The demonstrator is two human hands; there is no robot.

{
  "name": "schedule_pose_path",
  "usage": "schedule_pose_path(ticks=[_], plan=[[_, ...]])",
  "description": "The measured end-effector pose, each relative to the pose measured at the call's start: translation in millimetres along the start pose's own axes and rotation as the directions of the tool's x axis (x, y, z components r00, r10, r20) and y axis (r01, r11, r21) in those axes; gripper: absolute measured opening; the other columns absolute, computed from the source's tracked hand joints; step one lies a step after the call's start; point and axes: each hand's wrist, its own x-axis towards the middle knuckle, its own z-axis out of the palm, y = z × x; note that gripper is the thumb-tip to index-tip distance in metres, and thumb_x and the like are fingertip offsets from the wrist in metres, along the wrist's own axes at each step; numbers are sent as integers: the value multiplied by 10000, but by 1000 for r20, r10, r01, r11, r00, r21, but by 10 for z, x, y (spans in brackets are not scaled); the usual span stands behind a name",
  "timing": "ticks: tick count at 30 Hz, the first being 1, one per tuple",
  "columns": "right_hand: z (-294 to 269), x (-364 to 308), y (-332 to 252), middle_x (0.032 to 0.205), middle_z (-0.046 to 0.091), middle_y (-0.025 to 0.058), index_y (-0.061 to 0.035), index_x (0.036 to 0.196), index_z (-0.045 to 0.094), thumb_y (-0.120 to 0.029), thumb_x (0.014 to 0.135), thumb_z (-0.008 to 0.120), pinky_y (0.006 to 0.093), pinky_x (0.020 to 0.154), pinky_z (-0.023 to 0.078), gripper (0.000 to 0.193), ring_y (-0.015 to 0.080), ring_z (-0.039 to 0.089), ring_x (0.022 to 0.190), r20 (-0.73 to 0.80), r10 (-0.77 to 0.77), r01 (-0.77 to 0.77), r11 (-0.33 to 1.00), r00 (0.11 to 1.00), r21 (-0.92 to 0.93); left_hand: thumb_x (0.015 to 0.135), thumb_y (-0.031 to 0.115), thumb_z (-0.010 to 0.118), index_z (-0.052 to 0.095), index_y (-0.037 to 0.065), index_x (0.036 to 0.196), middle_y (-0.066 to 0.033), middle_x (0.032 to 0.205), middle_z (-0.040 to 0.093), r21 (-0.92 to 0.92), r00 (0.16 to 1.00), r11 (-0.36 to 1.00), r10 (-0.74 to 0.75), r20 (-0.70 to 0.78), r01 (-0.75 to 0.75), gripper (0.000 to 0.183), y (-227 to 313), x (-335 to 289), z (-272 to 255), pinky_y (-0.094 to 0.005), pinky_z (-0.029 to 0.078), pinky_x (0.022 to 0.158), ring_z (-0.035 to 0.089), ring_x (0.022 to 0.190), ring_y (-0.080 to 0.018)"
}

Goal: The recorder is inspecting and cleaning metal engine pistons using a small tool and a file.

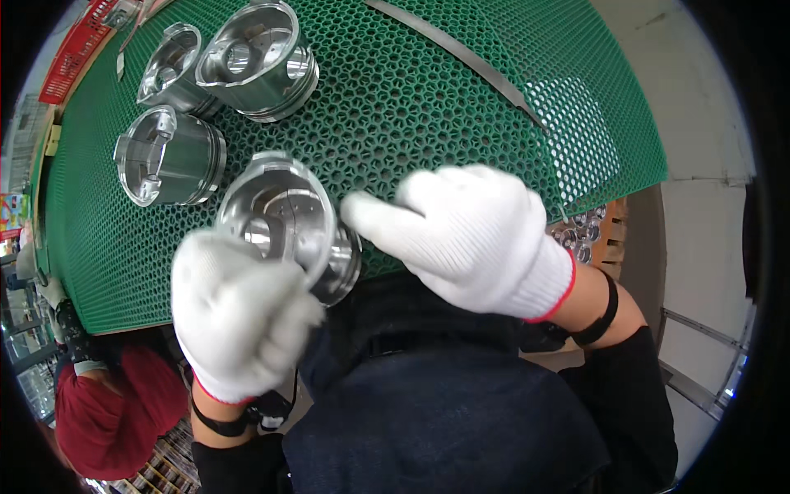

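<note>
A shiny metal engine piston (309,198) is on the green mat in front of me, its hollow side tilted up toward me. My left hand (243,317), in a white knitted glove, overlaps its near left rim. That hand's fingers are curled closed and slightly blurred; what they grip, if anything, is hidden. To the right of the piston is my right hand (465,235), gloved the same way. Its thumb stretches toward the piston's side without clear contact, and the other fingers are folded in, hiding whatever may be inside.
Several more pistons (177,152) stand at the left on the green honeycomb mat (395,115). A long thin grey strip (461,53) lies across the far side. There is a red basket (74,58) at far left. A person in a red top (123,412) is at lower left.
</note>
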Motion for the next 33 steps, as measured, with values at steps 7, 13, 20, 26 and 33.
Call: schedule_pose_path(ticks=[7, 13, 20, 26, 33], plan=[[26, -196, -44, 735, 617, 49, -112, 1104, 674, -165, 898, 583, 331, 574, 552, 232, 198, 681, 672, 364, 97, -220, 923, 927, 315, 867, 365, 731, 668, 75, 977, -48, 854, 545, 212, 980, 973, 51, 191, -92, 316, 196, -245, 71, -455, 493, 781, 581, 797, -278], [-158, -164, 139, 862, 716, 26, -77, 1291, 656, -131, 969, 569, 236, 590, 506, 338, 60, 585, 617, 709, 336, -774, 115, 620, 622, 775, 523, 795, 596, 107, 815, -39, 829, 521, 215, 998, 977, -2, -55, 13, 463, -51, -312, -66, -467, 482, 822, 557, 798, -276], [-358, -476, 280, 890, 724, 87, 15, 1299, 601, -87, 969, 531, 215, 503, 483, 353, 75, 596, 560, 583, 363, -598, -83, 727, 797, 891, 536, 648, 676, 12, 884, -120, 932, 577, 206, 973, 975, 124, -194, -83, 525, 19, -41, -38, -457, 466, 680, 585, 813, -326], [-334, -221, 334, 878, 678, 122, 63, 1256, 607, -69, 988, 518, 215, 464, 449, 312, 97, 549, 514, 105, 365, -198, 227, 925, 954, 856, 407, 715, 664, 58, 879, -158, 1094, 611, 208, 982, 960, 186, 17, -185, 354, -270, 267, 90, -569, 465, 983, 584, 1066, -376], [-137, -230, 436, 706, 557, 29, -136, 1233, 666, -47, 819, 664, 339, 474, 474, 423, 227, 585, 548, -121, 56, -44, 994, 991, 96, 801, 241, 786, 670, 80, 936, -97, 962, 636, -9, 992, 999, -32, -125, 31, 239, -254, 584, 300, -384, 488, 794, 595, 863, -265]])
